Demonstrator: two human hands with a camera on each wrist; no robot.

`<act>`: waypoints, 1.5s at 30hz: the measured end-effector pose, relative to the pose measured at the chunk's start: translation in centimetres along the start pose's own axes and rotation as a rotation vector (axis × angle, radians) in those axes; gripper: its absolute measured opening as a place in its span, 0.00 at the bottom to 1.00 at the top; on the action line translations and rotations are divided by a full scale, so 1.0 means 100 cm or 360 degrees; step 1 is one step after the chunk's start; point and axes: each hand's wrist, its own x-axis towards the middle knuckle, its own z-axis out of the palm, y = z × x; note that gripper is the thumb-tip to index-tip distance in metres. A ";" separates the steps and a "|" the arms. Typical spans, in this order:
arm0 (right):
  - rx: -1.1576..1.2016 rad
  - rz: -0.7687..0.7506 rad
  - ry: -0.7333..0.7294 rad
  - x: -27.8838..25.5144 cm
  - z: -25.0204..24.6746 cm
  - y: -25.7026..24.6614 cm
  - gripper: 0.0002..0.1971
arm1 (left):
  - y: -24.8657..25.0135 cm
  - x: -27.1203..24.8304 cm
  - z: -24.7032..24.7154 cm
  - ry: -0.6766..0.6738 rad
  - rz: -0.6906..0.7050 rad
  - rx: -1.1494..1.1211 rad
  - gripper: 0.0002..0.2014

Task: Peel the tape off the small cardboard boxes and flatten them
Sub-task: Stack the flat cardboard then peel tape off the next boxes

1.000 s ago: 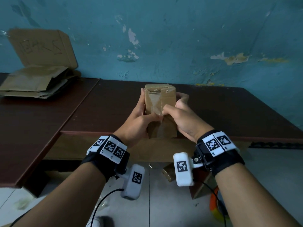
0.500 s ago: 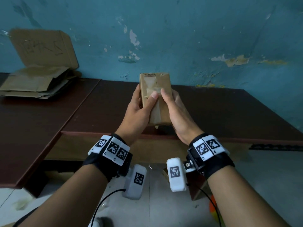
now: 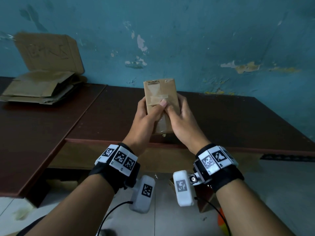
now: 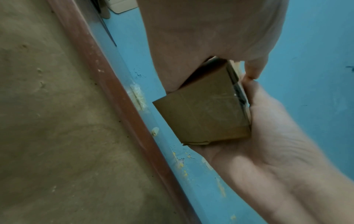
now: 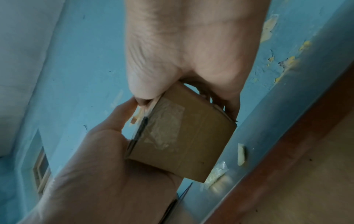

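Note:
I hold a small brown cardboard box upright in the air over the table's front edge, its taped broad face towards me. A long strip of clear tape runs down that face and a short piece crosses it. My left hand grips the box's left side, thumb on the cross piece. My right hand grips the right side, its thumb beside the left one. The right wrist view shows the box's lower end with a tape patch. The left wrist view shows a plain box face.
A dark brown table stands against a peeling blue wall, with a second table joined at the left. Flattened cardboard is stacked at the back left, one sheet leaning on the wall. An orange object lies on the floor.
Both hands have lifted the box and tipped its taped face towards me. My right hand went from curled over the front to gripping the side. Both thumbs now meet at the cross tape.

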 end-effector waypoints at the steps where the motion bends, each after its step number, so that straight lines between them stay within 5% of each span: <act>1: 0.0013 0.0024 -0.0013 -0.001 -0.001 -0.001 0.26 | -0.001 0.000 0.000 0.0024 -0.0004 -0.0006 0.31; 9: 0.0268 0.0157 -0.0061 -0.004 -0.005 -0.009 0.18 | -0.003 -0.001 0.007 0.0155 0.0150 0.0201 0.21; 17: 0.0278 0.0219 -0.0082 -0.006 -0.004 -0.015 0.37 | -0.004 -0.006 0.011 0.0194 0.0131 0.0242 0.22; 22: 0.0195 0.0264 0.0048 -0.002 -0.002 -0.008 0.28 | -0.003 -0.006 0.013 0.0214 0.0104 0.0269 0.25; 32: 0.0268 0.0242 -0.0142 -0.004 -0.003 -0.009 0.22 | 0.000 0.001 0.003 0.0125 -0.0055 0.0436 0.16; 37: 0.0166 0.0194 -0.0157 -0.007 -0.007 -0.008 0.15 | 0.001 -0.003 0.002 0.0030 -0.0036 0.0523 0.21; 39: 0.0190 0.0213 -0.0178 -0.008 -0.008 -0.007 0.15 | 0.001 -0.004 0.002 -0.0012 -0.0014 0.0573 0.27; 45: 0.0285 0.0179 -0.0048 -0.008 -0.004 -0.005 0.24 | 0.007 0.000 0.005 0.0057 -0.0118 0.0471 0.21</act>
